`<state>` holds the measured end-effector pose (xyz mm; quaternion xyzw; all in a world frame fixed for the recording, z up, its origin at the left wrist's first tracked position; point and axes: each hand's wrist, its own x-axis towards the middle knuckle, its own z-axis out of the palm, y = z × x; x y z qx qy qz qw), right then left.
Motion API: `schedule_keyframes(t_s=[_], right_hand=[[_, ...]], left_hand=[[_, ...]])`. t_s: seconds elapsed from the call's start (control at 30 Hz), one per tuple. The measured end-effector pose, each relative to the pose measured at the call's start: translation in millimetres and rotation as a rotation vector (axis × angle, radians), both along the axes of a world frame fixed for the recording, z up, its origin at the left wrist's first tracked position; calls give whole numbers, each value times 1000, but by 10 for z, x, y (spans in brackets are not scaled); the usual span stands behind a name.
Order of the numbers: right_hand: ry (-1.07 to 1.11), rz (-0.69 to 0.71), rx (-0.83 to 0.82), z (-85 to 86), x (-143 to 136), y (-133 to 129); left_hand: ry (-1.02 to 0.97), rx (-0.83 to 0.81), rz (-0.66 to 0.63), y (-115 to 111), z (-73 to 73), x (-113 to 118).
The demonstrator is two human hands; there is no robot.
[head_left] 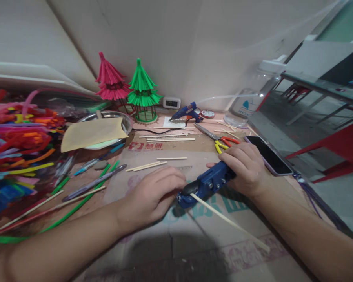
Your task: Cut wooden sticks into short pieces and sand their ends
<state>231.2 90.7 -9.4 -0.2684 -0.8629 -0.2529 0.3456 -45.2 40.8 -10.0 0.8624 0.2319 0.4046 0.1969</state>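
The fingers of the right hand (248, 168) are pressed together and curled around the handle end of the blue hand tool (207, 185). The left hand (155, 192) has its fingers bent close together at the tool's other end; their tips are partly hidden, so whether they pinch anything cannot be told. The pale stick (231, 222) meets the tool's dark head just beside the left fingertips and slants out toward the near right of the tabletop (206, 250), passing below the right hand.

The tool is deep blue, with a row of shiny round fasteners along its side and a dark, rounded piece at the head. The stick is thin, straight and cream-coloured.

Beyond the hands, short loose sticks (170, 139) lie across the middle. Scissors (213, 137) with orange and yellow handles lie near the right hand, and a phone (269, 156) lies along the right edge. Toward the far edge stand a pink tiered model (111, 82), a green tiered model (144, 92), a small white clock (171, 103) and a clear bottle (247, 102); a blue glue gun (184, 111) lies before the clock. By the left edge, colourful fuzzy stems (20, 145) are heaped beside a metal bowl (128, 122) partly covered by tan paper (92, 134).
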Motion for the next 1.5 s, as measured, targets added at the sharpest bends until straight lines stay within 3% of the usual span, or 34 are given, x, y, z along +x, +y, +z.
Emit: schedule_keyframes(t_s=[0.63, 0.9, 1.17, 1.5], right_hand=[[19, -40, 62, -40, 37, 18], [28, -2, 111, 22, 10, 1], [22, 33, 144, -19, 35, 55], [52, 25, 198, -1, -5, 34]], left_hand=[[-1, -26, -8, -9, -8, 13], [27, -18, 0, -17, -1, 24], [44, -1, 18, -7, 1, 19], [12, 78, -45, 25, 3, 4]])
